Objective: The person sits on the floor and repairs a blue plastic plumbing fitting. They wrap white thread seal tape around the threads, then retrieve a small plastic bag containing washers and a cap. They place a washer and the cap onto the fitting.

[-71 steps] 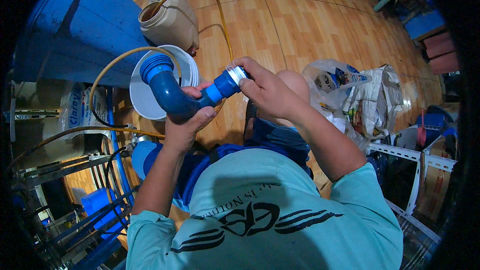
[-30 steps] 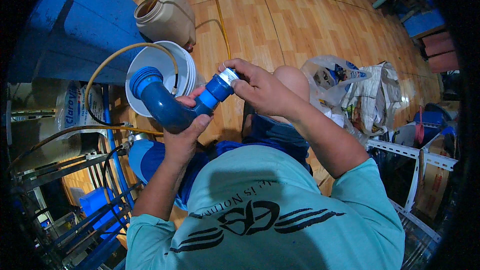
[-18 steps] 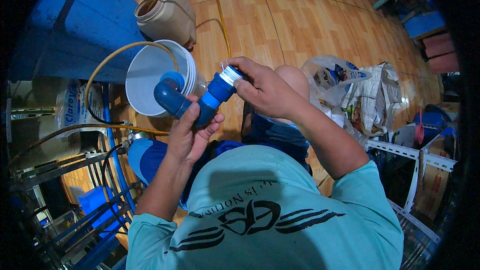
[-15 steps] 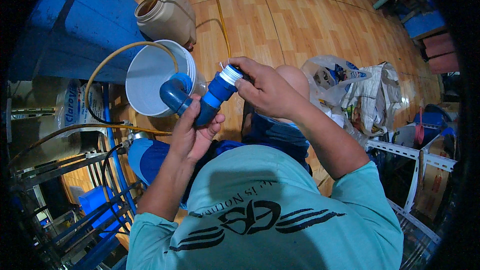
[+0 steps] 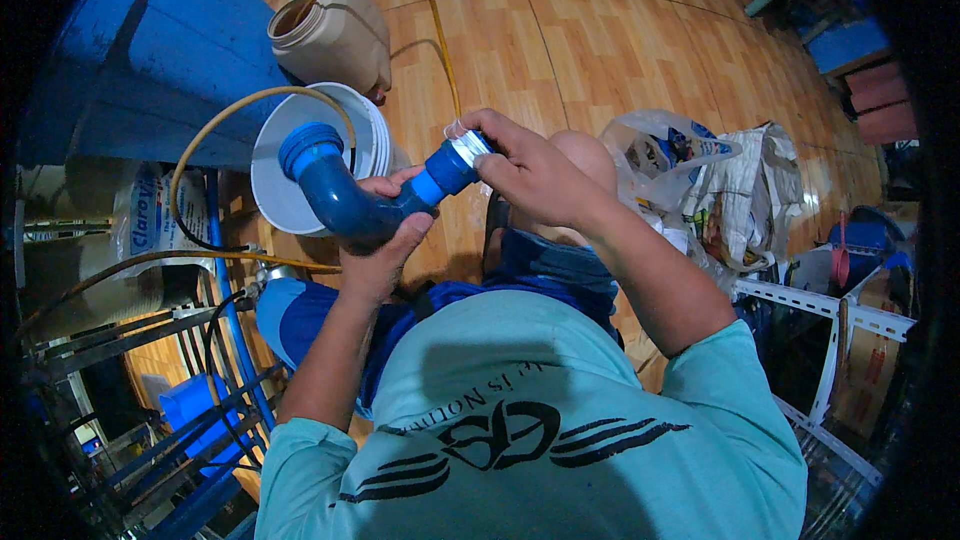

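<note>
With the left hand (image 5: pixel 385 250) clamped around the curve of the blue pipe bend (image 5: pixel 345 202) before the white bucket (image 5: pixel 379 135), the short leg's axis points toward two o'clock, where the nearer right hand (image 5: pixel 520 162) pinches white wrapping (image 5: pixel 468 148), apparently thread-seal tape.

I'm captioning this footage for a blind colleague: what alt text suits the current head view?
A person's left hand grips a curved blue pipe while the right hand pinches its white-banded end. Beyond the pipe are a white bucket, a beige jug and a wood-patterned floor.
</note>
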Demonstrator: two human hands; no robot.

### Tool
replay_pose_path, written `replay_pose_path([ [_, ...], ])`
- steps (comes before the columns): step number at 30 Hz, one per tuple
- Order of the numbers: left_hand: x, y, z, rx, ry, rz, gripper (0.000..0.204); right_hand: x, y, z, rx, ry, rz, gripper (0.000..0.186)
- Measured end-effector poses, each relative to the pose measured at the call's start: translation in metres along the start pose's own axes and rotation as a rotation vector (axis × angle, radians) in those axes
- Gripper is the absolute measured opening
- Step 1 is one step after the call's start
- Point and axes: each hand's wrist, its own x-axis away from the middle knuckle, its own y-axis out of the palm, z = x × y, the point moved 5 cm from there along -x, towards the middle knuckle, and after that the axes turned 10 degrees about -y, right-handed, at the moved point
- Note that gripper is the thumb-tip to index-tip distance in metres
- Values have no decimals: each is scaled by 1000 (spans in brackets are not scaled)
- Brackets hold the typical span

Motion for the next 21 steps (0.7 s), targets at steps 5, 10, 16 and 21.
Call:
replay_pose_path([
  [5, -1, -3, -2, 34, 61, -54, 49, 5, 1, 0, 1, -152, 79, 36],
  [10, -8, -3, 11, -517, 578, -93, 45, -1, 0, 0, -53, -8, 21, 36],
  [16, -5, -6, 9, -518, 443, -106, 44, 5, 3, -1, -96, 25, 16, 36],
  [21, 1, 1, 12, -182, 240, -107, 44, 8, 4, 0, -60, -56, 84, 32],
])
